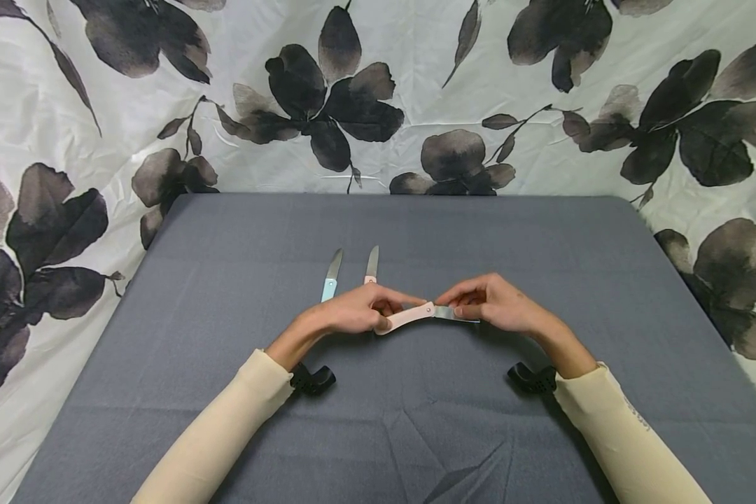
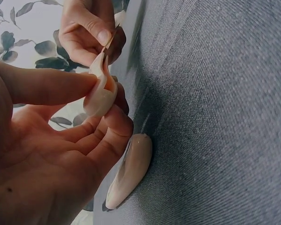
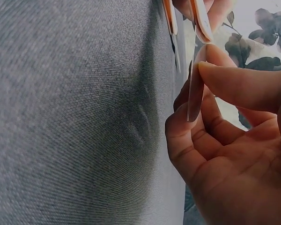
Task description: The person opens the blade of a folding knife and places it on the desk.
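Note:
A folding knife (image 1: 409,317) with a pale pink handle is held above the grey cloth, its blade (image 1: 444,313) swung out of the handle. My left hand (image 1: 355,309) pinches the handle between thumb and fingers. At the other end, my right hand (image 1: 502,302) has the blade between thumb and fingertips, as the right wrist view also shows. Beyond the left hand lie two more opened folding knives: a light blue one (image 1: 330,288) and a pink one (image 1: 371,269). In the head view the left hand hides part of their handles.
Dark grey cloth (image 1: 258,238) covers the table, creased near the front (image 1: 453,462). Behind and beside it hangs a white sheet with dark flowers (image 1: 416,91). Black wrist cameras (image 1: 313,380) sit under both wrists.

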Demonstrator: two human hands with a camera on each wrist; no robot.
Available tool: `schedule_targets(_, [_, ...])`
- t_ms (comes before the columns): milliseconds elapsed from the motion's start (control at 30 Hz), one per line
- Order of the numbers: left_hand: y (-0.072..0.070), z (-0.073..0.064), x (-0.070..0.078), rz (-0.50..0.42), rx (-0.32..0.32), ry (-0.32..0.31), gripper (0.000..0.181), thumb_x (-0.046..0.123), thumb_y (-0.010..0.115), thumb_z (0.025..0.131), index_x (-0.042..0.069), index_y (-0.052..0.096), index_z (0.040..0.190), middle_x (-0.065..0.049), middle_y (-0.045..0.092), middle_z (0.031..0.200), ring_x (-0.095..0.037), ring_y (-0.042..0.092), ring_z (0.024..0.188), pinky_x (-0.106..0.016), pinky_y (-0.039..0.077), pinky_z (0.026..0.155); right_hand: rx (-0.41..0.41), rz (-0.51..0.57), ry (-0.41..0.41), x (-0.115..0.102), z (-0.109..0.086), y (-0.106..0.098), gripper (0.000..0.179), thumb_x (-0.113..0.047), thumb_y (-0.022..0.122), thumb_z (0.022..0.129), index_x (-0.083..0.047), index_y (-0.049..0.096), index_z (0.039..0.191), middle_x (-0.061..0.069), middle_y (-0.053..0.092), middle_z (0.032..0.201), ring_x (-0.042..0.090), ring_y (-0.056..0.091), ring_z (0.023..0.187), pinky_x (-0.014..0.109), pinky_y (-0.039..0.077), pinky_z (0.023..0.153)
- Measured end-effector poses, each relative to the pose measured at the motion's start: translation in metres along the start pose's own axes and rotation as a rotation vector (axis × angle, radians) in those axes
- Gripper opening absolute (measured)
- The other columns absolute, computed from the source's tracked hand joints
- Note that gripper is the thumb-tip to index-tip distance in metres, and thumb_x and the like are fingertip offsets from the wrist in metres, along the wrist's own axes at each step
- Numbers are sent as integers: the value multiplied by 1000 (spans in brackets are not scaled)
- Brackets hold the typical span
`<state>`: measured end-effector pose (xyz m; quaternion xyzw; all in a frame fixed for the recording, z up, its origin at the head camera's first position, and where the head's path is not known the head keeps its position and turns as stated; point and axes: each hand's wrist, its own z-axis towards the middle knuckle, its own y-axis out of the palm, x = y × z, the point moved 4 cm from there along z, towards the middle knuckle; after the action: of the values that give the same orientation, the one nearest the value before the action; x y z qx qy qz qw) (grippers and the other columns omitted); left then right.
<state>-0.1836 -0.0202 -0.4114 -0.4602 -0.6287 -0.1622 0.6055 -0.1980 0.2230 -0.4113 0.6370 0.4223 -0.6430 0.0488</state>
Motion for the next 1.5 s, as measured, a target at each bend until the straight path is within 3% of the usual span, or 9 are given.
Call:
schedule_targets(333, [-3, -1, 4, 24, -28, 5, 78, -10, 48, 78, 17, 58, 151, -17, 76, 107, -19, 63, 83, -24, 44, 69, -6, -28, -35, -2, -1, 1, 25, -5, 68, 98, -10, 78, 121, 13, 77, 119, 11, 71, 97, 25, 56, 81])
schedule_targets(667, [-2, -1, 7, 66, -70, 16, 79, -13, 48, 77, 14, 58, 150, -18, 75, 104, -11, 58, 76, -23, 41, 66, -46, -23, -85, -6, -2, 3, 26, 0, 66, 98, -7, 78, 120, 16, 76, 120, 13, 70, 99, 26, 57, 82])
schedule_targets(1000, [-1, -1, 10, 120, -82, 43, 81, -12, 47, 74, 16, 59, 149, -17, 70, 96, -10, 53, 74, -22, 39, 64, -78, -21, -63, -7, -2, 3, 28, 2, 64, 99, -10, 78, 120, 16, 74, 119, 25, 70, 101, 26, 58, 85])
schedule_targets(1367, [1, -1, 11, 169, -111, 61, 82, -14, 46, 73, 17, 61, 147, -16, 69, 97, -7, 51, 73, -22, 38, 65, -133, -36, -68, -9, -2, 6, 27, 1, 64, 99, -9, 78, 119, 16, 74, 115, 22, 67, 97, 27, 57, 83])
schedule_targets(1500, [2, -1, 11, 169, -101, 68, 82, -14, 47, 73, 16, 61, 148, -16, 69, 96, -7, 52, 74, -21, 39, 65, -108, -58, -84, -10, -2, 5, 26, 0, 65, 99, -11, 79, 118, 13, 75, 113, 17, 66, 93, 26, 55, 81])
